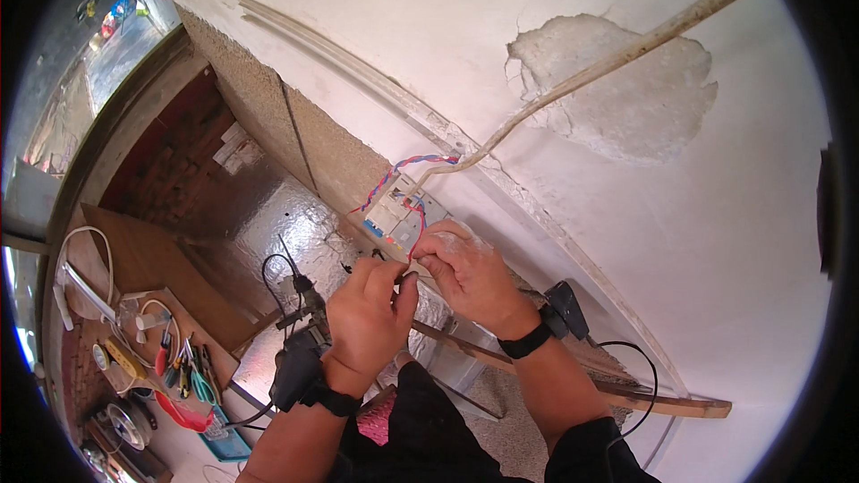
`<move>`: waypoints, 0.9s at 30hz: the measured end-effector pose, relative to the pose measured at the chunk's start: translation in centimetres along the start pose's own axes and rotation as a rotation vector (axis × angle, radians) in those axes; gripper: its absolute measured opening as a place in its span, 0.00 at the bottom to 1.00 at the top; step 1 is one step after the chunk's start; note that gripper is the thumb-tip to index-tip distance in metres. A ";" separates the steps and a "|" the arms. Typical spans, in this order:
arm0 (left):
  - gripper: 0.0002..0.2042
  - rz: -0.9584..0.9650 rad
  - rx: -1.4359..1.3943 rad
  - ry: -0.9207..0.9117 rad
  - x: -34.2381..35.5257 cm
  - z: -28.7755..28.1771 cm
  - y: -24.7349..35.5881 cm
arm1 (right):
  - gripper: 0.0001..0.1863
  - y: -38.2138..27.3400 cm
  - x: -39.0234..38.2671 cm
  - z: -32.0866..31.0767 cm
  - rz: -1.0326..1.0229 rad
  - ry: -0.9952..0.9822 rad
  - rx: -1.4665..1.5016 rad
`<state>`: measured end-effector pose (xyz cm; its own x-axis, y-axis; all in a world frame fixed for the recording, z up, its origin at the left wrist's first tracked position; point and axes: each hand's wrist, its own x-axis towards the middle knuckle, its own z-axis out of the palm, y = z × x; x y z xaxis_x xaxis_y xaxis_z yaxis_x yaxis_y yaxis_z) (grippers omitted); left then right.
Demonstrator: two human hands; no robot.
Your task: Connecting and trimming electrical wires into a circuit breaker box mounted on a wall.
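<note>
My left hand (372, 309) is closed, thumb and index finger pinched on the end of a red wire (420, 233). My right hand (461, 273) is closed on the same wire, just right of my left hand. The wire comes out of a light electrical box (390, 213) with a blue part, on the wall just above my hands. A twisted red and blue wire pair (413, 161) and a thick beige cable (591, 82) run to the box. Exactly what my fingertips grip at the wire's end is partly hidden.
White wall (644, 241) with peeled plaster patch and trunking (548, 220). At lower left, a board (192, 335) holds several pliers and other tools, near a blue tray (228, 443). A foil-covered surface (295, 215) lies below; a wooden batten (671, 404) crosses at right; windows at upper left.
</note>
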<state>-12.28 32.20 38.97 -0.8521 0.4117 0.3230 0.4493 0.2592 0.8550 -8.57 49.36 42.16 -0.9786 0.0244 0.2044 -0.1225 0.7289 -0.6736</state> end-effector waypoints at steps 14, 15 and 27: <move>0.03 -1.207 -1.755 -0.140 -1.2 1.6 0.4 | 0.05 0.4 -0.3 0.2 0.001 0.007 0.007; 0.03 -1.207 -1.756 -0.141 -1.1 1.6 0.6 | 0.05 0.4 -0.3 0.1 0.016 -0.005 0.011; 0.03 -0.984 -1.510 -0.098 -0.5 1.9 0.3 | 0.06 0.6 -0.7 0.1 0.095 0.077 0.146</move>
<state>-11.19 33.67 38.30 -0.5854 0.6736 -0.4511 -0.8106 -0.4969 0.3099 -8.01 49.71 41.57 -0.9720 0.1451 0.1848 -0.0582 0.6135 -0.7875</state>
